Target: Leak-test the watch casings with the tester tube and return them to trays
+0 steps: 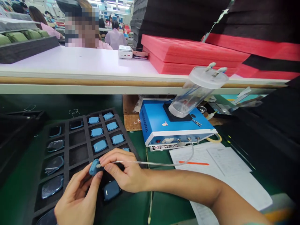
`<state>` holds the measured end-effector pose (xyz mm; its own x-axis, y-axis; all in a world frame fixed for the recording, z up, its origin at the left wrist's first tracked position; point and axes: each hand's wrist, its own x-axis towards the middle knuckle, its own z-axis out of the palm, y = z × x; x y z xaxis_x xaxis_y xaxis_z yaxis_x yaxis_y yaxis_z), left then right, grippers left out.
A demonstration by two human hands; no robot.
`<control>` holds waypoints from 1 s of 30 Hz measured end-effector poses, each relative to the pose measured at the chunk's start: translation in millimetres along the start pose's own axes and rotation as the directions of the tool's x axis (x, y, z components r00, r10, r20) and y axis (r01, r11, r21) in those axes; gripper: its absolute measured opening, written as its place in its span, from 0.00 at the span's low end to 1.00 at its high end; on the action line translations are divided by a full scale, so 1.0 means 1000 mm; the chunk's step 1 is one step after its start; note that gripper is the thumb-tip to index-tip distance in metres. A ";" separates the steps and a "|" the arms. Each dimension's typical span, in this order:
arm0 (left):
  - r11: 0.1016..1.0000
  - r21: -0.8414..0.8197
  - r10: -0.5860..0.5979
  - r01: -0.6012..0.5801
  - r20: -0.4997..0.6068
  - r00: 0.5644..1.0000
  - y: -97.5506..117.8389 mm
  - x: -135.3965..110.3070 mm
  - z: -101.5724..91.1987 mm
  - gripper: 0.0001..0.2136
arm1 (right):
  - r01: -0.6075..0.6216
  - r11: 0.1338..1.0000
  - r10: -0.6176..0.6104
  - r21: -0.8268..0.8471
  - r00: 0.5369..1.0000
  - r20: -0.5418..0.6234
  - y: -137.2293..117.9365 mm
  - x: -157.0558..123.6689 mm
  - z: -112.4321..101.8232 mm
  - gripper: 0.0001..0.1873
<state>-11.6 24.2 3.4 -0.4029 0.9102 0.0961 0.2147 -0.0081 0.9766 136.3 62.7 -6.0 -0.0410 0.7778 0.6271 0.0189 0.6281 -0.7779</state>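
Observation:
My left hand (75, 200) pinches a small blue device (94, 167) over a black foam tray (79, 137). My right hand (122, 170) pinches the tip of a thin clear tube (150, 163) and presses it against the device's side. The tube runs right to a blue box machine (173, 128) carrying a tilted clear plastic canister (195, 90). The tray's right columns hold several more blue devices (100, 145). Its left column holds clear-wrapped dark pieces (53, 165). Some pockets are bare.
White paper sheets (220, 168) with an orange pen (193, 163) lie right of my forearm on the green mat. Red and black foam stacks (189, 54) sit on a white shelf above. Black foam (269, 131) fills the right side. People sit at benches behind.

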 end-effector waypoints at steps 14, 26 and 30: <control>0.995 -0.095 0.019 -0.015 0.041 0.999 -0.004 0.000 -0.002 0.18 | 0.005 1.000 -0.005 0.023 1.000 0.013 -0.004 -0.002 -0.002 0.06; 0.989 -0.144 0.056 -0.044 0.078 0.995 -0.001 -0.002 -0.001 0.13 | -0.024 0.999 0.023 0.033 0.999 0.022 -0.004 -0.008 -0.001 0.07; 0.988 -0.146 0.055 -0.042 0.086 0.995 0.000 -0.003 -0.002 0.12 | -0.030 0.999 0.029 0.031 0.999 0.033 -0.005 -0.010 -0.001 0.08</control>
<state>-12.3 20.4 3.2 -0.3127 0.9405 0.1329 0.0989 -0.1069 0.9893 137.8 52.1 -8.6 -0.0730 0.7948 0.6025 -0.0105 0.6034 -0.7973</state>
